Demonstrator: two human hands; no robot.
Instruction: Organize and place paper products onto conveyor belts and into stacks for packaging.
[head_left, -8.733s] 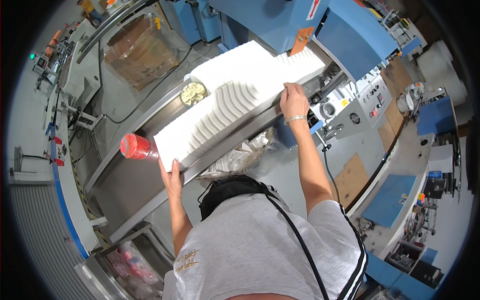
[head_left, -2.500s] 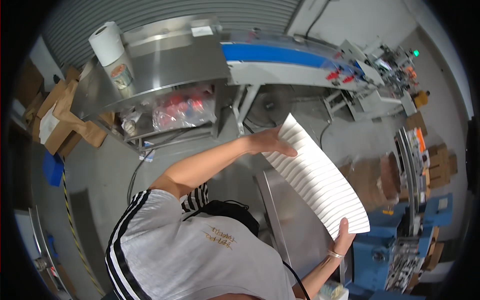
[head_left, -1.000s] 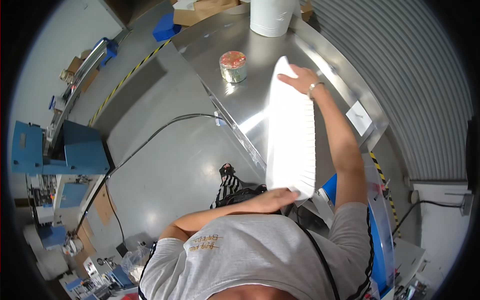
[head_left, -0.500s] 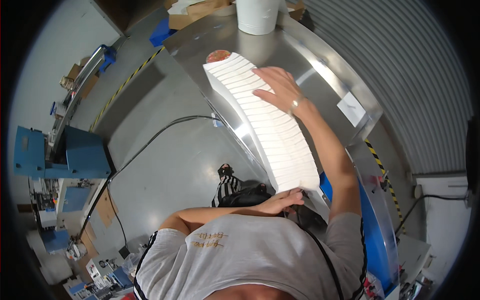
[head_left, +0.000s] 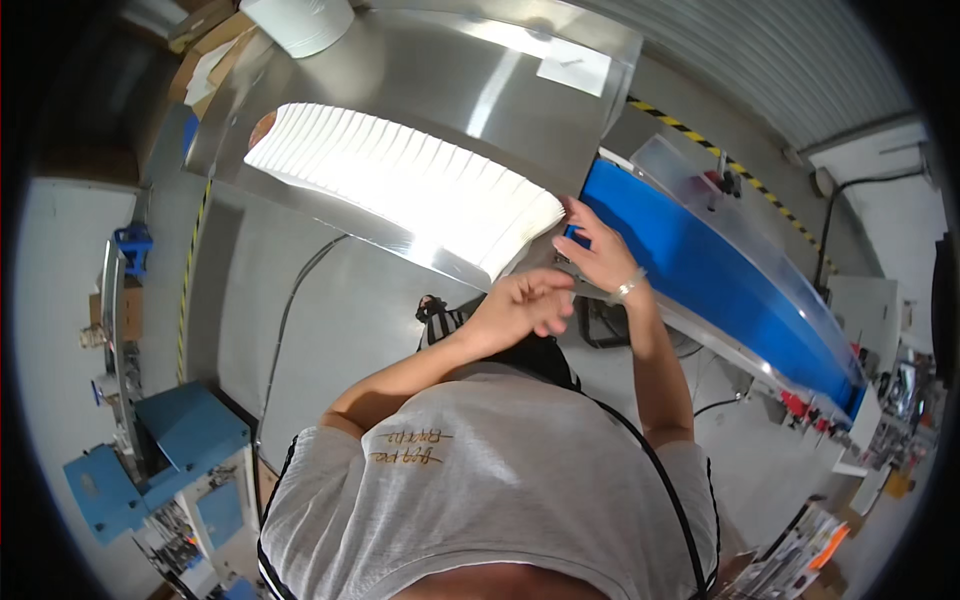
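Note:
A long row of thin white pieces (head_left: 400,190), packed side by side like a nested stack, lies along the steel table (head_left: 420,60). Strong glare washes out its middle, so the kind of piece cannot be told. A round red-patterned piece (head_left: 262,132) shows at its far left end. My right hand (head_left: 598,255), a bracelet on its wrist, is at the row's near right end, fingers apart, fingertips beside or touching the last piece. Just below that end, my left hand (head_left: 522,308) is held loosely curled with its fingers apart. Nothing shows in either hand.
A blue conveyor belt (head_left: 690,270) with clear side guards runs from the table's right end toward the lower right. A white bucket (head_left: 300,22) and a white sheet (head_left: 574,68) are on the table. Blue cabinets (head_left: 190,430) stand at the left; black cables (head_left: 290,310) cross the floor.
My view has turned to the right, showing more of the blue belt. My right hand has moved from along the row to its near end; my left hand has come away from under that end.

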